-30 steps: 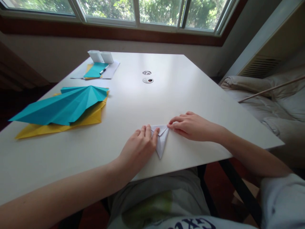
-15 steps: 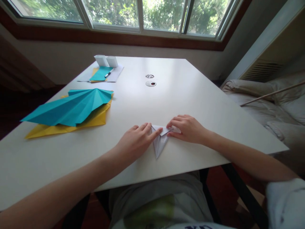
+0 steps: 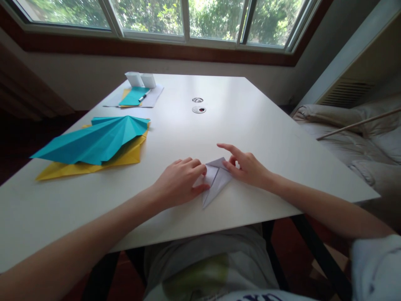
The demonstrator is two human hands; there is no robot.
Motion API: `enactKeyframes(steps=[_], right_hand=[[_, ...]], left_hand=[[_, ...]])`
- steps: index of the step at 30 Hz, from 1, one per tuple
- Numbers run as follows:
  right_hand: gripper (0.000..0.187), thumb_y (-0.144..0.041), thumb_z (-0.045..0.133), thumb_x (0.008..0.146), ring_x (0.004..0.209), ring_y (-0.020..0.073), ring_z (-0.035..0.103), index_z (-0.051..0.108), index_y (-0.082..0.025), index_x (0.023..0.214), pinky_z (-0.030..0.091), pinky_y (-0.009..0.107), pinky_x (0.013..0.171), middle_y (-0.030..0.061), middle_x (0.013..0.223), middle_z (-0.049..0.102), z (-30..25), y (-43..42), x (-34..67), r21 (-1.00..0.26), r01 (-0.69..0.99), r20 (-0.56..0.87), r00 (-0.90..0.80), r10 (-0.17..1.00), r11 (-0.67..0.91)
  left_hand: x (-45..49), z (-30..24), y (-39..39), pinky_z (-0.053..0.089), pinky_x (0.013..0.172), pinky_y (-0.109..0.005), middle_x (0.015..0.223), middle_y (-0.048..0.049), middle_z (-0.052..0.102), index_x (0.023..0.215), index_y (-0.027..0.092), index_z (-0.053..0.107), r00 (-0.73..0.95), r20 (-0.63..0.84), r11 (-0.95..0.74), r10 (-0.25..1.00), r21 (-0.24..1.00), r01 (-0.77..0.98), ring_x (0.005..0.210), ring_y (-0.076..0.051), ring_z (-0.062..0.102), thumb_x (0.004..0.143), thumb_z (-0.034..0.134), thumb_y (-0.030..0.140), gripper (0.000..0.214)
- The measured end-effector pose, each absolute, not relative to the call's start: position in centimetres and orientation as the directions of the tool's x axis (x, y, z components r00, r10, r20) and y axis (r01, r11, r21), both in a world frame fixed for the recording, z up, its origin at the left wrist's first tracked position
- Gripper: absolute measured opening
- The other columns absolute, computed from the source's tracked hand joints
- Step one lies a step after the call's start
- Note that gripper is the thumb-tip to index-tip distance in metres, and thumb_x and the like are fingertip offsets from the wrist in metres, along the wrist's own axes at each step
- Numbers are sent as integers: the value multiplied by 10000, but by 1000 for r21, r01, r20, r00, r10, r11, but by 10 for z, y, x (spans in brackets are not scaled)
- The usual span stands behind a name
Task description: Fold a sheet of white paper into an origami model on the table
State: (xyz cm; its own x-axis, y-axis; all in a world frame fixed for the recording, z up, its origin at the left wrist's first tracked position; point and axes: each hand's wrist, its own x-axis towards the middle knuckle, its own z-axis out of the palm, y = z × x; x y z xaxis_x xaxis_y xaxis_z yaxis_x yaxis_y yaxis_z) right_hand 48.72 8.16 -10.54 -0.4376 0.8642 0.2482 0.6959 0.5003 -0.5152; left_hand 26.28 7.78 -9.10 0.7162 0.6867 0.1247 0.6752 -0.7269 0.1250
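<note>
A small folded white paper (image 3: 216,179), a narrow triangle pointing toward me, lies near the front edge of the white table (image 3: 244,117). My left hand (image 3: 180,182) has its fingers curled and pinches the paper's left side between thumb and fingertips. My right hand (image 3: 246,167) grips the paper's right flap, which is lifted off the table, with the index finger stretched out above it.
A pleated teal sheet (image 3: 94,140) lies on a yellow sheet (image 3: 125,156) at the left. Far back left are two small white boxes (image 3: 140,79), a teal paper and a pen (image 3: 142,98) on white sheets. Two round cable holes (image 3: 198,109) sit mid-table. A cushioned seat (image 3: 360,138) stands right.
Both hands pressed the paper flat before. Now the right hand has lifted the right flap, and the left fingers have curled to pinch the left side.
</note>
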Motion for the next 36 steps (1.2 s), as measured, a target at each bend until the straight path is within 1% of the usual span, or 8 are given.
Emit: enactKeyframes(steps=[3, 6, 9, 18, 24, 30, 34, 36], right_hand=[[465, -211, 452, 866, 580, 104, 511, 381, -251, 1324, 421, 221, 604, -33, 673, 559, -106, 88, 491, -456, 721, 260, -452, 853, 522], [267, -205, 507, 849, 795, 146, 532, 614, -254, 1089, 436, 278, 751, 45, 887, 573, -108, 96, 496, -324, 708, 300, -553, 777, 628], [205, -197, 493, 864, 877, 165, 510, 683, -226, 933, 428, 307, 813, 78, 1008, 559, -109, 101, 500, -250, 635, 303, -665, 682, 730], [354, -425, 551, 835, 970, 226, 505, 629, -177, 1074, 391, 378, 867, 91, 1031, 620, -102, 96, 502, -212, 606, 209, -738, 641, 767], [578, -593, 572, 747, 1016, 265, 489, 591, -163, 1132, 363, 411, 880, 115, 1075, 603, -96, 90, 501, -141, 627, 181, -745, 642, 766], [661, -637, 546, 736, 992, 276, 501, 552, -156, 1190, 370, 430, 870, 139, 1086, 584, -97, 86, 497, -93, 675, 173, -713, 680, 732], [641, -621, 555, 739, 1023, 281, 479, 552, -169, 1193, 375, 434, 885, 135, 1127, 558, -100, 90, 496, -74, 695, 193, -694, 694, 716], [530, -550, 555, 784, 1042, 271, 471, 562, -207, 1188, 378, 423, 888, 123, 1159, 538, -103, 93, 497, -65, 686, 223, -697, 681, 724]], left_hand=[[261, -92, 80, 433, 754, -320, 981, -52, 587, 963, 213, 592, 749, 90, -752, 656, 161, 639, 885, -205, 532, 839, 536, 331, 180], [256, -93, 85, 418, 788, -320, 1042, -46, 564, 1037, 271, 605, 776, 86, -776, 625, 178, 605, 923, -191, 517, 878, 474, 251, 207], [252, -95, 90, 405, 803, -332, 1063, -41, 551, 1067, 324, 611, 774, 106, -779, 624, 165, 606, 939, -190, 507, 892, 437, 229, 263], [251, -92, 92, 397, 838, -389, 1053, -59, 588, 1081, 283, 617, 758, 114, -766, 642, 146, 627, 991, -248, 492, 799, 547, 495, 359], [253, -92, 92, 439, 769, -316, 946, -51, 633, 1044, 232, 622, 765, 130, -774, 630, 185, 606, 887, -201, 546, 845, 516, 317, 241], [254, -99, 96, 471, 727, -298, 951, -71, 627, 1187, 177, 499, 651, 161, -666, 742, 289, 687, 840, -182, 578, 859, 388, 144, 347], [247, -104, 106, 465, 811, -364, 1153, -98, 520, 1325, 253, 373, 592, 169, -615, 788, 267, 742, 981, -215, 533, 855, 425, 159, 482], [240, -105, 113, 412, 905, -429, 1310, -105, 378, 1303, 311, 417, 621, 176, -646, 764, 203, 736, 1104, -244, 456, 869, 429, 185, 452]])
